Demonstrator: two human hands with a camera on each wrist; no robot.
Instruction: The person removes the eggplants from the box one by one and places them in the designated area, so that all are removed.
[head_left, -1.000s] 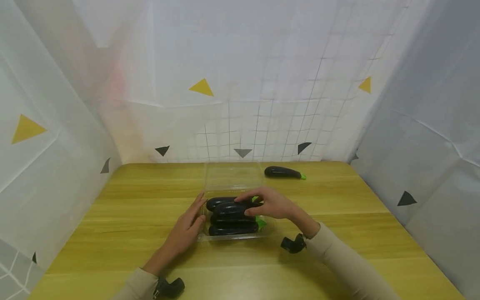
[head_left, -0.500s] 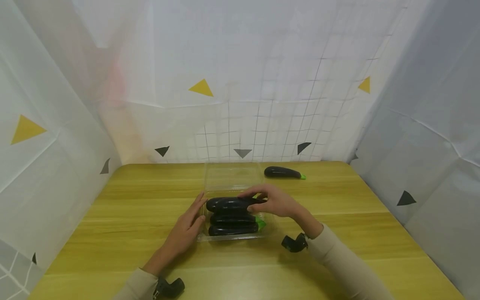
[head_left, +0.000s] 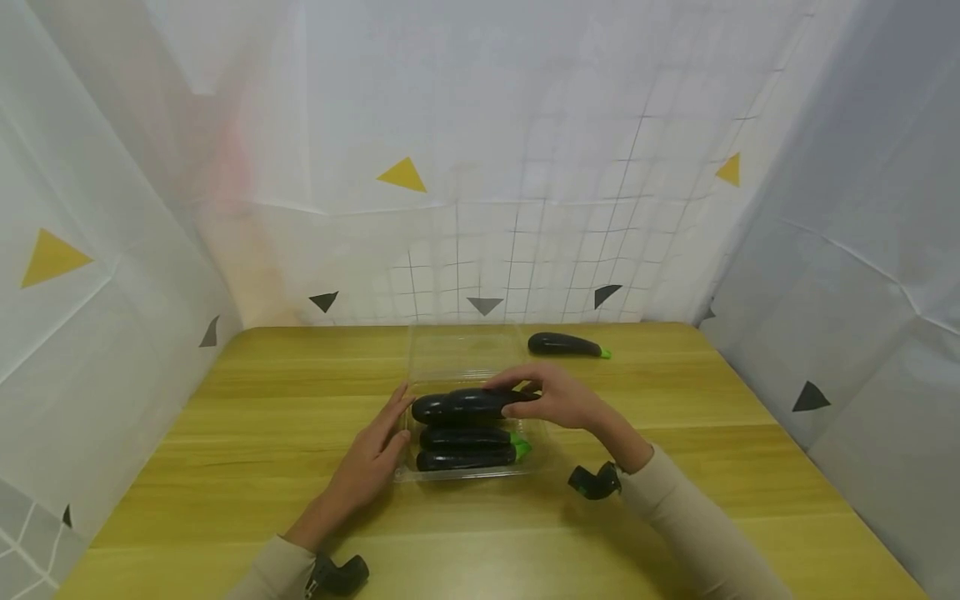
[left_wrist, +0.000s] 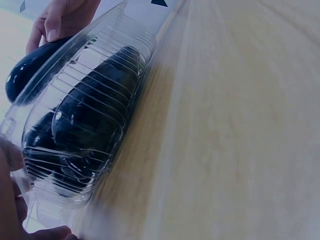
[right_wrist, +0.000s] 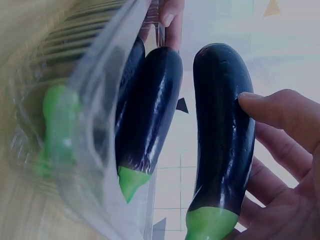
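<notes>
A clear plastic clamshell box [head_left: 480, 475] stands on the table, its lid folded open toward the back. Several dark purple eggplants with green stems are in it, among them a front eggplant [head_left: 465, 459] and one behind it. My left hand [head_left: 371, 458] rests against the box's left side with fingers fairly straight. With thumb and fingers, my right hand [head_left: 562, 400] pinches an eggplant [right_wrist: 220, 120] by its side. In the right wrist view this eggplant is raised above the box rim, apart from the others; its stem end points right in the head view.
Behind the box to the right, a loose eggplant [head_left: 564, 344] lies on the wooden table [head_left: 262, 417]. Pale sheets [head_left: 480, 125] with triangles surround the table on three sides. Black wrist cameras [head_left: 594, 482] sit at both sleeves.
My right hand has moved a little back and to the right with the eggplant, uncovering more of the front eggplants. The left hand has stayed still.
</notes>
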